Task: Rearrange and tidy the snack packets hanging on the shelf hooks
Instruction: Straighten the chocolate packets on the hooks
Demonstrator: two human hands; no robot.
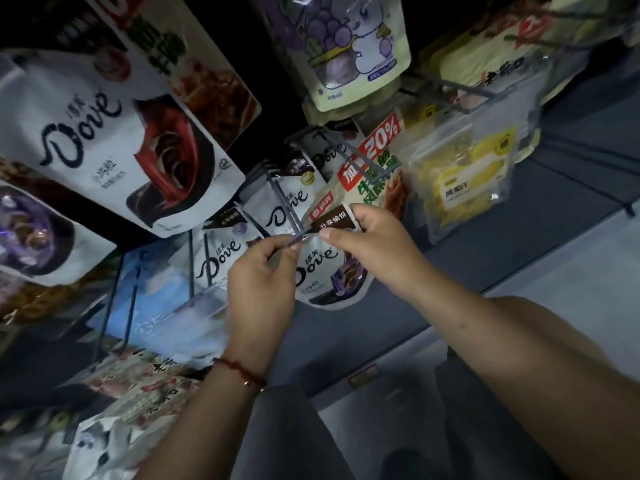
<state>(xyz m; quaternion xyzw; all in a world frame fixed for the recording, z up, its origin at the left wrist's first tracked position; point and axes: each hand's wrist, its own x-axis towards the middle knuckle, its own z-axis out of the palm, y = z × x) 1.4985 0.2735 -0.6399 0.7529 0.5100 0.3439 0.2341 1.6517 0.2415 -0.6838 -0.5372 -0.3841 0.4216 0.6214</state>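
Note:
A small white Dove packet (329, 268) with purple art hangs at the tip of a grey wire hook (287, 209) in the middle of the view. My right hand (374, 244) pinches the packet's dark brown top strip. My left hand (263, 271) pinches the very tip of the hook, right beside the packet's top. More small Dove packets (287, 202) hang behind on the same hook and on the neighbouring one (221, 258).
A big Dove bag (104, 140) hangs at the upper left. A red-and-green 20% snack packet (377, 161), a yellow dried-fruit bag (460, 174) and a grape-cartoon pouch (349, 46) hang to the right and above. Floral packets (131, 386) hang at the lower left. Grey floor lies below right.

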